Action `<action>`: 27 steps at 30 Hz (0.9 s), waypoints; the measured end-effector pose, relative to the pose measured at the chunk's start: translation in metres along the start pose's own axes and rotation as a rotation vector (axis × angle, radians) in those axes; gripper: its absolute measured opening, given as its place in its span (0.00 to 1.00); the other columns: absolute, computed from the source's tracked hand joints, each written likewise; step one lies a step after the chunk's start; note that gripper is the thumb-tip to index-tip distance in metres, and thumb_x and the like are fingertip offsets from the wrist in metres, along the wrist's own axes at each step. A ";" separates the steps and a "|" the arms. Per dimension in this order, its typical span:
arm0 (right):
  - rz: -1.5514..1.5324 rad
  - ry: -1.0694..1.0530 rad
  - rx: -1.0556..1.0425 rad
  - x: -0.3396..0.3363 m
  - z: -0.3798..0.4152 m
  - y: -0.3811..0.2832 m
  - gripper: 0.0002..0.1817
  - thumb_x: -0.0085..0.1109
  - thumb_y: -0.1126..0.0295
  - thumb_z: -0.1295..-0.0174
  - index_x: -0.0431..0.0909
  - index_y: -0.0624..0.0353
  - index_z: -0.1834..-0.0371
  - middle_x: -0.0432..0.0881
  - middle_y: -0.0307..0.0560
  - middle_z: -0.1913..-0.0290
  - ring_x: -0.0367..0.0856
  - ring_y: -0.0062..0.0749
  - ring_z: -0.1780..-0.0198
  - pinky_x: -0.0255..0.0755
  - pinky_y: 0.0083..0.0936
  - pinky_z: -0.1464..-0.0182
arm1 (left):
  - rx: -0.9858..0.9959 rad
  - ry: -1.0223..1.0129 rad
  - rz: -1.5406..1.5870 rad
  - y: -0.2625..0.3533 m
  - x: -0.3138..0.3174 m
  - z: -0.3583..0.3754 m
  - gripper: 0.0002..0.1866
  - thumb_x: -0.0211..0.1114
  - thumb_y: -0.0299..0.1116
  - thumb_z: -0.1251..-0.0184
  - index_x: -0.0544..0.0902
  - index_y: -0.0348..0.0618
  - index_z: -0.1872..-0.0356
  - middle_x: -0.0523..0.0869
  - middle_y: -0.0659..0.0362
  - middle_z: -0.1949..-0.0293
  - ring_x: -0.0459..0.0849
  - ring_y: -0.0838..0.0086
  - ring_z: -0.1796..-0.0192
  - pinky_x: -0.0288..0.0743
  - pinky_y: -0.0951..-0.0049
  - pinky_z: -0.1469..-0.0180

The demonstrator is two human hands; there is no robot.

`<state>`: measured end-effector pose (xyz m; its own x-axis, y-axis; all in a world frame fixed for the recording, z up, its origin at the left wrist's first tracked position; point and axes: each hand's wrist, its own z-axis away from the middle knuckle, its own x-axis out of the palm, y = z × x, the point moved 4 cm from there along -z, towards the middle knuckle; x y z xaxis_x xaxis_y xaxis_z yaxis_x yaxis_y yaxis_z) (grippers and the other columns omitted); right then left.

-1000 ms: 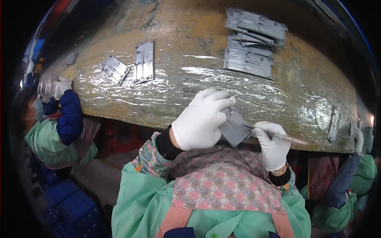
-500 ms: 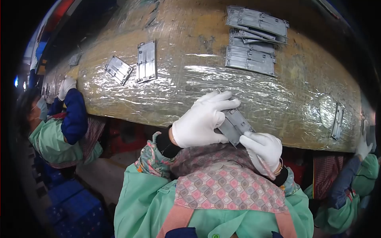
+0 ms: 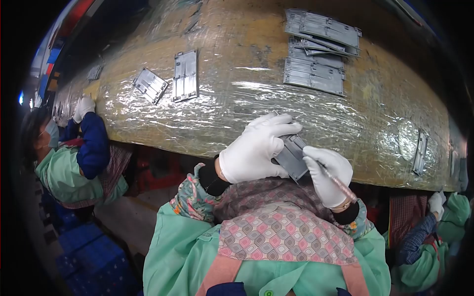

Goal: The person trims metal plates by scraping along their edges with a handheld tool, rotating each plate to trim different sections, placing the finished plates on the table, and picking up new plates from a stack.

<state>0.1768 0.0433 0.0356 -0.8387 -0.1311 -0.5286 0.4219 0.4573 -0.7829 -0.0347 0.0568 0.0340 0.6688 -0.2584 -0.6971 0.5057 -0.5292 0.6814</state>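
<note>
My left hand [image 3: 254, 150], in a white glove, is closed on a flat grey panel [image 3: 292, 159] at the table's near edge, thumb at its lower side and fingers over its upper end. The panel lies tilted, with ridges on its face. My gloved right hand [image 3: 328, 175] grips a slim pen-like tool with a pinkish wrapped handle [image 3: 340, 186] and rests against the panel's right side. The tool's tip is hidden by my fingers.
Plastic film covers the table [image 3: 237, 49]. Several grey panels lie in an overlapping pile [image 3: 316, 76] at the back. Beyond my left hand are a long panel [image 3: 185, 76] and a shorter panel [image 3: 150, 86]. Another panel [image 3: 420, 153] is far right. Co-workers' gloved hands [image 3: 85, 106] flank me.
My right hand has shifted slightly up the panel, and the tool's handle points further right. The right co-worker's hand has drawn back from the table edge. The view has shifted a little.
</note>
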 end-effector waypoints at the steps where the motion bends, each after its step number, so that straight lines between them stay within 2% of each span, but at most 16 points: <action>1: 0.016 0.020 -0.001 0.000 -0.003 0.001 0.09 0.77 0.73 0.34 0.91 0.55 0.52 0.95 0.47 0.55 0.95 0.41 0.56 0.85 0.32 0.53 | -0.005 0.005 0.010 -0.001 0.000 0.000 0.25 0.90 0.45 0.56 0.92 0.41 0.60 0.83 0.55 0.28 0.76 0.48 0.23 0.70 0.48 0.23; 5: 0.033 0.019 0.039 0.003 -0.012 -0.001 0.09 0.78 0.74 0.35 0.91 0.56 0.53 0.95 0.48 0.54 0.95 0.41 0.56 0.86 0.32 0.52 | -0.007 0.001 0.034 -0.001 0.000 0.000 0.23 0.90 0.44 0.58 0.91 0.41 0.64 0.83 0.55 0.27 0.77 0.48 0.23 0.70 0.47 0.23; 7: 0.010 0.023 0.051 0.003 -0.013 0.000 0.09 0.78 0.74 0.35 0.91 0.56 0.53 0.95 0.47 0.54 0.95 0.40 0.56 0.86 0.32 0.52 | -0.076 0.034 0.103 -0.006 0.003 0.003 0.23 0.90 0.42 0.59 0.89 0.41 0.66 0.83 0.55 0.27 0.76 0.48 0.23 0.71 0.47 0.24; 9: -0.012 0.027 0.064 0.003 -0.013 0.001 0.09 0.78 0.74 0.35 0.91 0.56 0.53 0.95 0.47 0.54 0.95 0.40 0.56 0.86 0.32 0.52 | -0.047 0.037 0.089 -0.004 0.002 0.002 0.23 0.90 0.42 0.60 0.89 0.41 0.67 0.82 0.55 0.27 0.76 0.48 0.23 0.71 0.47 0.24; 17: 0.084 0.091 -0.069 -0.005 -0.004 0.002 0.09 0.78 0.76 0.35 0.90 0.57 0.54 0.94 0.49 0.57 0.94 0.42 0.58 0.86 0.33 0.55 | -0.011 0.003 0.067 -0.004 0.000 0.000 0.23 0.90 0.42 0.60 0.89 0.40 0.66 0.82 0.54 0.27 0.77 0.49 0.24 0.72 0.49 0.25; 21: 0.118 -0.065 -0.118 -0.011 0.004 -0.014 0.13 0.77 0.72 0.39 0.90 0.52 0.52 0.94 0.48 0.59 0.93 0.48 0.60 0.86 0.36 0.58 | -0.033 0.024 0.096 -0.008 0.003 -0.002 0.22 0.90 0.40 0.61 0.88 0.39 0.68 0.82 0.54 0.27 0.76 0.49 0.24 0.71 0.50 0.24; 22: 0.133 -0.084 -0.189 -0.011 0.006 -0.015 0.13 0.76 0.72 0.40 0.90 0.51 0.52 0.94 0.48 0.58 0.94 0.47 0.60 0.86 0.37 0.59 | -0.061 0.024 0.108 -0.009 0.002 -0.004 0.22 0.90 0.40 0.61 0.88 0.39 0.69 0.82 0.54 0.27 0.77 0.50 0.24 0.71 0.50 0.24; 23: 0.148 -0.104 -0.261 -0.012 0.007 -0.016 0.13 0.75 0.71 0.41 0.91 0.50 0.52 0.94 0.48 0.57 0.94 0.46 0.59 0.86 0.37 0.59 | -0.041 -0.011 0.117 -0.009 -0.002 -0.006 0.23 0.90 0.40 0.60 0.90 0.39 0.64 0.82 0.53 0.27 0.76 0.49 0.23 0.70 0.50 0.23; 27: 0.284 -0.251 -0.358 -0.008 0.018 -0.008 0.19 0.75 0.71 0.45 0.90 0.48 0.48 0.94 0.46 0.52 0.94 0.43 0.55 0.84 0.35 0.62 | 0.039 -0.048 0.053 -0.010 -0.002 -0.008 0.23 0.90 0.40 0.59 0.90 0.39 0.65 0.82 0.52 0.26 0.76 0.48 0.22 0.70 0.51 0.23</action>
<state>0.1866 0.0255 0.0401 -0.5809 -0.1451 -0.8009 0.4402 0.7717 -0.4591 -0.0373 0.0689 0.0306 0.6672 -0.3247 -0.6704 0.4480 -0.5441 0.7094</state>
